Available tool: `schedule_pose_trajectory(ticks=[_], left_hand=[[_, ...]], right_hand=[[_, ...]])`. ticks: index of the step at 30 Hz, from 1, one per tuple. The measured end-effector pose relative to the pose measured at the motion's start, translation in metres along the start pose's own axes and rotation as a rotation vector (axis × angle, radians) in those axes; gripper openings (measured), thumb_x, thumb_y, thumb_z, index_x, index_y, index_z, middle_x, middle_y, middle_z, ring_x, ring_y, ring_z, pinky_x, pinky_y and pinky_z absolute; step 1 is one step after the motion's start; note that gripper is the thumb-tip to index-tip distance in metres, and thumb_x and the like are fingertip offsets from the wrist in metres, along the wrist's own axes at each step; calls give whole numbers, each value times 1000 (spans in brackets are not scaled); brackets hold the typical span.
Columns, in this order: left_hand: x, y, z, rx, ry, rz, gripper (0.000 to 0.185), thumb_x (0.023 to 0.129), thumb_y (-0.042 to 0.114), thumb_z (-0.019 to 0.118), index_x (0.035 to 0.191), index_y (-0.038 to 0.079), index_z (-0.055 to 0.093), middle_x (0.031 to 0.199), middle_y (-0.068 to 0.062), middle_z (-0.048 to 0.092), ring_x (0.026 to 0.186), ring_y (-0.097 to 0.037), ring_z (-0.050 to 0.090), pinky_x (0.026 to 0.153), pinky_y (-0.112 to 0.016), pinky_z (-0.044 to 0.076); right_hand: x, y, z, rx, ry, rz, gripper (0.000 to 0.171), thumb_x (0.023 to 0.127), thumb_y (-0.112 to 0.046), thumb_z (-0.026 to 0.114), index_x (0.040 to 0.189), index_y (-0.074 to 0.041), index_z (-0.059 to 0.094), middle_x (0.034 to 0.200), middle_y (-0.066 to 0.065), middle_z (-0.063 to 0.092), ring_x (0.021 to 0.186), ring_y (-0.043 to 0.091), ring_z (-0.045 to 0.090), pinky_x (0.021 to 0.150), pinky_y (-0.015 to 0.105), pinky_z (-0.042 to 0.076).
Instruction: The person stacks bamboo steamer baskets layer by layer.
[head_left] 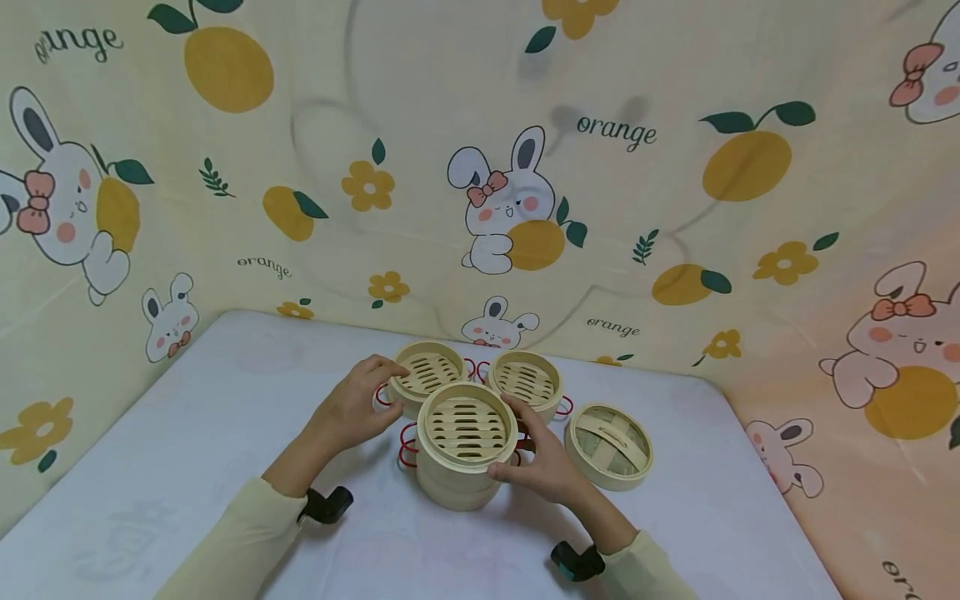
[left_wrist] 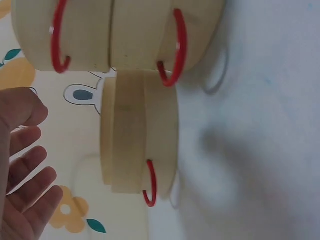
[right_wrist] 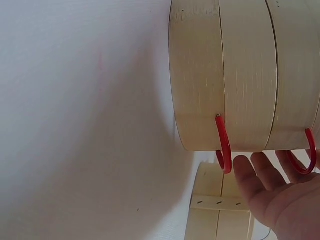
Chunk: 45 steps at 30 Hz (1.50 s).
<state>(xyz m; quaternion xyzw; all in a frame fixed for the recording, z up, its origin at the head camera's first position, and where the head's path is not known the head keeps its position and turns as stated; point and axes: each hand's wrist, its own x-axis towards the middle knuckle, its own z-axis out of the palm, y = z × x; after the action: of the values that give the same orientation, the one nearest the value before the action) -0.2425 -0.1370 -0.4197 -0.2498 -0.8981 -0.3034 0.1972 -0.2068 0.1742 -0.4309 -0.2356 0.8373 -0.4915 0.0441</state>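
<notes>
Stacked bamboo steamer baskets point(head_left: 465, 442) stand near the middle of the white table point(head_left: 187, 467), nearest of the bamboo pieces, two tiers high with red wire handles point(head_left: 407, 446) at the sides. The right hand point(head_left: 543, 462) cups the stack's right side, fingers loosely curved against the wall. The left hand point(head_left: 352, 408) rests its fingers on the rim of a single basket point(head_left: 427, 375) just behind and left, fingers relaxed. Another single basket point(head_left: 527, 382) sits just behind and right. A woven lid point(head_left: 609, 444) lies to the right, towards the table's far right corner.
</notes>
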Motion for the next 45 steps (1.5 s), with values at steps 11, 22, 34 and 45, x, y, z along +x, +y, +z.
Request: schedule_pose_trajectory(ticks=[11, 22, 34, 45], left_hand=[[5, -12, 10, 34, -4, 6, 39, 72, 11, 71, 111, 8, 67, 107, -4, 61, 102, -22, 57, 83, -37, 53], [22, -17, 18, 33, -143, -31, 46, 73, 16, 71, 117, 9, 65, 113, -4, 61, 109, -20, 57, 91, -39, 51], [36, -21, 29, 4, -234, -78, 37, 72, 17, 75, 109, 14, 70, 111, -2, 64, 110, -21, 58, 94, -41, 49], [39, -24, 35, -43, -258, -71, 24, 71, 16, 75, 95, 16, 73, 96, 2, 65, 94, -19, 55, 83, -35, 48]], right_hand=[[0, 1, 1, 27, -10, 35, 98, 74, -26, 83, 152, -18, 24, 139, 8, 48, 108, 24, 52, 88, 42, 46], [1, 6, 1, 63, -24, 29, 97, 75, -23, 82, 152, -20, 24, 138, 7, 49, 109, 24, 50, 89, 43, 46], [0, 5, 1, 49, -18, 42, 98, 74, -25, 83, 152, -21, 24, 141, 6, 48, 113, 25, 50, 93, 45, 43], [1, 4, 0, 28, -15, 0, 99, 73, -27, 84, 152, -17, 26, 141, 4, 49, 116, 21, 49, 94, 47, 40]])
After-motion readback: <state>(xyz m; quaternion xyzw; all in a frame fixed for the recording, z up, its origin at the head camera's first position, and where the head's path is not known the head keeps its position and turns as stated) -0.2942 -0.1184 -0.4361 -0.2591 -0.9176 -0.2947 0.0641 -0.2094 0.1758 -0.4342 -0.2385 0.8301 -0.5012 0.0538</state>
